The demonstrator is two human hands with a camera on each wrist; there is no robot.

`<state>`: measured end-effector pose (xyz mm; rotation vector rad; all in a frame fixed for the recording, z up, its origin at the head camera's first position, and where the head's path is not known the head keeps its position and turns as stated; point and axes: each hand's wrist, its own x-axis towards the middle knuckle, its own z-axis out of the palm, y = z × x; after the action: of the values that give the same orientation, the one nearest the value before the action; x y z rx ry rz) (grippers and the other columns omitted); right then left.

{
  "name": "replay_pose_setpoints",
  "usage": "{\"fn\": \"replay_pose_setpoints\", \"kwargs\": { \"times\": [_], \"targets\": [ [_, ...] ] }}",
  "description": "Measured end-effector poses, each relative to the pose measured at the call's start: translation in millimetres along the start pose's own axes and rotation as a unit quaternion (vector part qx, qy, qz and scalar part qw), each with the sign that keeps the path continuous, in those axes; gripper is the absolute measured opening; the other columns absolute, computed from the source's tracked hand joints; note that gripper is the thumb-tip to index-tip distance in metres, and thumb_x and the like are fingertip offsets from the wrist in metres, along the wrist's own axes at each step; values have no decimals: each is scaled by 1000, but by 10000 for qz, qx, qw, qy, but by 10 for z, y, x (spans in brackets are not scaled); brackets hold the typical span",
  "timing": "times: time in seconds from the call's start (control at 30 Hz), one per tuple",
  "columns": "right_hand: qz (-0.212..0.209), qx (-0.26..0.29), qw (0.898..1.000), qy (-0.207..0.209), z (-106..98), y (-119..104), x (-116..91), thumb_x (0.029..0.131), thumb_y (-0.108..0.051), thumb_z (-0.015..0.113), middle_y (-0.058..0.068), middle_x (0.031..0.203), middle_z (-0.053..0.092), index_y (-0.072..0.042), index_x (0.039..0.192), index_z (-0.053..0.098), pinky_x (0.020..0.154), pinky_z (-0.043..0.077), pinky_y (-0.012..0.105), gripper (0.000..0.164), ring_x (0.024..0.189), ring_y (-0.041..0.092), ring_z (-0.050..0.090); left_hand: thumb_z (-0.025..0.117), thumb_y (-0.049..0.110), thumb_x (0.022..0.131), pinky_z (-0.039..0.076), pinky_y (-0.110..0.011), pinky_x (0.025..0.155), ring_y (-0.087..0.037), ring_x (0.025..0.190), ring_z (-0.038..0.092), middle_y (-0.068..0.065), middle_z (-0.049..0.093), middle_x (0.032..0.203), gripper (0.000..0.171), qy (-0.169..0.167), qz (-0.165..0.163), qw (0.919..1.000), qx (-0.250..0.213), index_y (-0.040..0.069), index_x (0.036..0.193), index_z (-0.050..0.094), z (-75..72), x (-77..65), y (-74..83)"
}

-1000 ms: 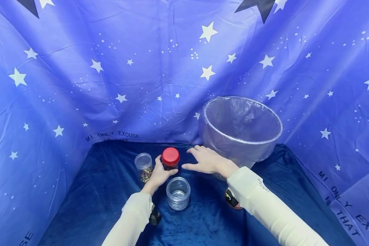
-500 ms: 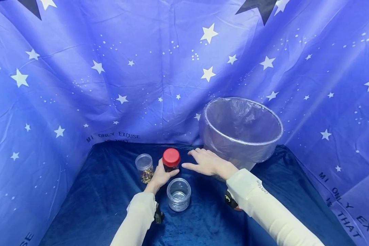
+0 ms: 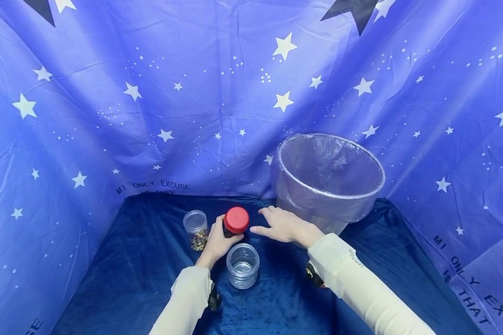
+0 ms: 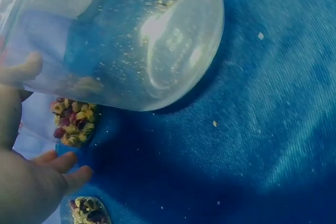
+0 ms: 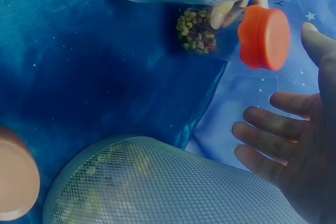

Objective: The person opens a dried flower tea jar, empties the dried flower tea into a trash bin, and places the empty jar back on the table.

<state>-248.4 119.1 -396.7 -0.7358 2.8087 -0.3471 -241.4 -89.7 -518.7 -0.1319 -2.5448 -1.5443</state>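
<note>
My left hand (image 3: 218, 244) grips a small clear jar with a red lid (image 3: 236, 219), thumb on the near side. Reddish and yellow dried buds (image 5: 194, 30) fill its lower part. To the right of it my right hand (image 3: 282, 225) hovers with fingers spread, apart from the red lid. An uncapped clear jar (image 3: 243, 267) stands nearer to me, with only fine crumbs on its bottom in the left wrist view. Left of my left hand is another clear jar (image 3: 195, 230), partly filled with similar dried pieces.
A mesh bin (image 5: 173, 182) with a clear plastic liner stands at the back right, just behind my right hand. A round peach-coloured lid (image 5: 16, 177) lies on the dark blue cloth (image 3: 125, 279) below my right wrist. Starry blue curtains enclose the table.
The red-lidded jar has shifted slightly right and towards me in my left hand. My right hand stays almost in place, fingers spread.
</note>
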Motion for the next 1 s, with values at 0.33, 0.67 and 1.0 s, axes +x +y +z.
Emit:
{"fn": "replay_pose_setpoints", "kwargs": {
  "times": [0.33,0.67,1.0],
  "targets": [
    [-20,133,9999,43,14,-31,22,94,-56,55,18,139,54,-2,141,47,108,43,49,72,128,34,54,85,23,74,42,-55,106,-40,124,58,-24,59,134,81,-117,-478,9987,114,5,136,37,-11,-27,15],
    [-78,65,9999,10,15,-23,27,94,-55,56,19,139,53,-2,142,47,108,43,49,72,129,35,53,85,21,75,42,-54,106,-37,125,57,-20,60,133,76,10,-602,9982,15,6,136,43,-18,11,62],
    [-203,75,9993,319,31,7,32,94,-52,59,20,141,49,-3,148,37,106,45,51,77,128,37,54,86,23,73,42,-53,107,-33,127,57,-14,61,134,77,-137,-384,9992,46,13,138,46,-50,91,234]
  ]
}}
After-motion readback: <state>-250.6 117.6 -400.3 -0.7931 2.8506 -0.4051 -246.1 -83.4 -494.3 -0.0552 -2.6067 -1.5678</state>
